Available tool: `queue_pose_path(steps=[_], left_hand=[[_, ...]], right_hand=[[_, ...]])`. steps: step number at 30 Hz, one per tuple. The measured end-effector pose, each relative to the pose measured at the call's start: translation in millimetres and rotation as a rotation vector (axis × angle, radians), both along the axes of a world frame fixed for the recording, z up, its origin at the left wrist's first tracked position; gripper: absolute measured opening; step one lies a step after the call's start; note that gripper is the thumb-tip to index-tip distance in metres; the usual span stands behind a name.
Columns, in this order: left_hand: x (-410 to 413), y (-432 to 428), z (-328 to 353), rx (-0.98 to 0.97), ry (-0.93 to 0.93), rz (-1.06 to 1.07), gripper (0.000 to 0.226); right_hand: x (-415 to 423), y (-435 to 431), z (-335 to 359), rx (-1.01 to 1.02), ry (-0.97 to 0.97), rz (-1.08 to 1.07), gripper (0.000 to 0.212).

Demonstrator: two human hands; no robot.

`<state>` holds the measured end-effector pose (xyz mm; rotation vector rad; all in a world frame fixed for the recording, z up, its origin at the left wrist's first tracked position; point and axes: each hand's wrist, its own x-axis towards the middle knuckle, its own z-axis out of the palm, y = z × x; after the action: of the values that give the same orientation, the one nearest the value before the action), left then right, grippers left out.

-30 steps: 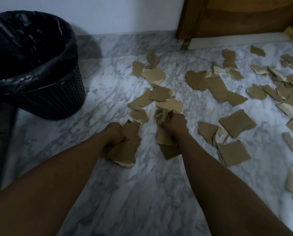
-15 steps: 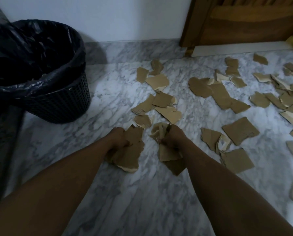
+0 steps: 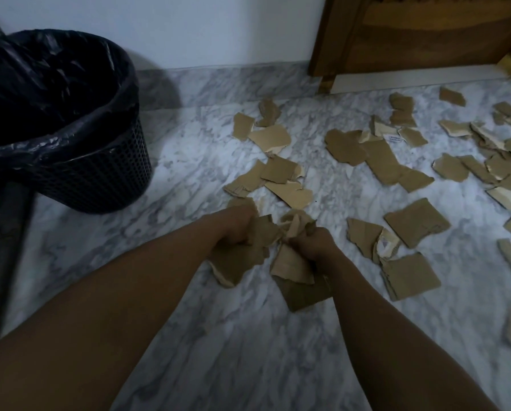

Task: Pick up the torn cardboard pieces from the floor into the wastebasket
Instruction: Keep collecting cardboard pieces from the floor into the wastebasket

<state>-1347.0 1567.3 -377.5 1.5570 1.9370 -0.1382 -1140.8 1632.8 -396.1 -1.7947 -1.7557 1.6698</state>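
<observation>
Left hand (image 3: 237, 229): fingers curled tight round torn cardboard bunch (image 3: 242, 262), low over marble floor (image 3: 248, 345). Right hand (image 3: 315, 243): fisted on crumpled cardboard wad (image 3: 293, 266), just beside left. Loose cardboard pieces (image 3: 417, 222) scattered ahead and right. Wastebasket (image 3: 100, 179) upright at left, apart from hands; black liner (image 3: 70, 84) folded over rim; inside dark, contents not discernible.

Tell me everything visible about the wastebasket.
The wastebasket is round and dark, with perforated, plastic-looking walls. A crinkled black bag lines it, folded loosely over the rim. It stands upright on the marble floor at the left, near the white wall. Its inside is too dark to see. No cardboard pieces touch it.
</observation>
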Motion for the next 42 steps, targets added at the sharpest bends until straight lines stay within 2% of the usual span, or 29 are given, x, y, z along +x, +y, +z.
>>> queue_pose_path(steps=[3, 8, 11, 12, 15, 20, 23, 27, 28, 30, 32, 33, 35, 37, 39, 40, 42], left_hand=[[-1.0, -5.4, -2.7, 0.021, 0.023, -0.011, 0.054], [-5.1, -15.4, -14.5, 0.063, 0.110, -0.033, 0.062], [-4.9, -11.8, -17.2, 0.046, 0.111, -0.042, 0.060], [-5.1, -10.0, -17.9, 0.034, 0.107, -0.043, 0.059], [-7.5, -7.1, -20.2, -0.005, 0.103, -0.033, 0.054], [-7.5, -7.6, -18.9, 0.034, 0.137, -0.030, 0.058], [-8.1, -8.1, -18.9, 0.040, 0.108, -0.004, 0.056], [-5.6, -16.9, -20.9, 0.015, 0.062, 0.038, 0.060], [-5.1, -20.3, -21.5, 0.012, 0.034, 0.053, 0.059], [-4.1, -27.8, -22.2, 0.010, -0.018, 0.092, 0.056], [-3.1, -33.9, -21.5, 0.030, 0.007, 0.095, 0.056], [-2.2, -35.6, -20.9, 0.041, 0.038, 0.085, 0.057], [-0.1, -34.7, -20.3, 0.054, 0.072, 0.067, 0.058], [1.9, -30.4, -19.4, 0.050, 0.053, 0.064, 0.059], [1.9, -26.1, -19.0, 0.041, 0.035, 0.061, 0.061], [1.5, -24.5, -20.0, 0.037, 0.032, 0.059, 0.062], [1.1, -22.9, -23.4, 0.031, 0.026, 0.067, 0.065]], right_hand=[[-0.7, 17.3, 7.4, 0.081, 0.006, -0.118, 0.035], [-39.3, 44.1, 19.2, 0.222, -0.067, 0.025, 0.030], [-67.9, 57.3, 11.9, 0.290, -0.390, 0.216, 0.061], [-73.4, 60.5, 7.2, 0.304, -0.446, 0.262, 0.070], [-79.0, 75.3, -10.7, 0.299, -0.520, 0.424, 0.090], [-78.1, 80.3, -11.2, 0.299, -0.563, 0.512, 0.101], [-75.2, 66.2, -0.3, 0.239, -0.498, 0.562, 0.073], [-63.1, 51.7, 0.1, 0.272, -0.404, 0.581, 0.058], [-59.7, 49.4, 0.0, 0.280, -0.341, 0.552, 0.058], [-53.9, 42.8, 5.6, 0.240, -0.214, 0.496, 0.071], [-49.4, 38.7, 11.0, 0.253, -0.168, 0.508, 0.080], [-48.2, 39.7, 12.5, 0.288, -0.190, 0.529, 0.072], [-47.0, 43.1, 20.6, 0.322, -0.203, 0.490, 0.042], [-50.7, 52.1, 24.9, 0.242, -0.124, 0.335, 0.034], [-63.2, 67.3, 26.6, 0.171, -0.061, 0.234, 0.043], [-72.3, 73.6, 28.7, 0.156, -0.053, 0.224, 0.055], [-90.4, 85.8, 23.2, 0.182, -0.126, 0.253, 0.102]])
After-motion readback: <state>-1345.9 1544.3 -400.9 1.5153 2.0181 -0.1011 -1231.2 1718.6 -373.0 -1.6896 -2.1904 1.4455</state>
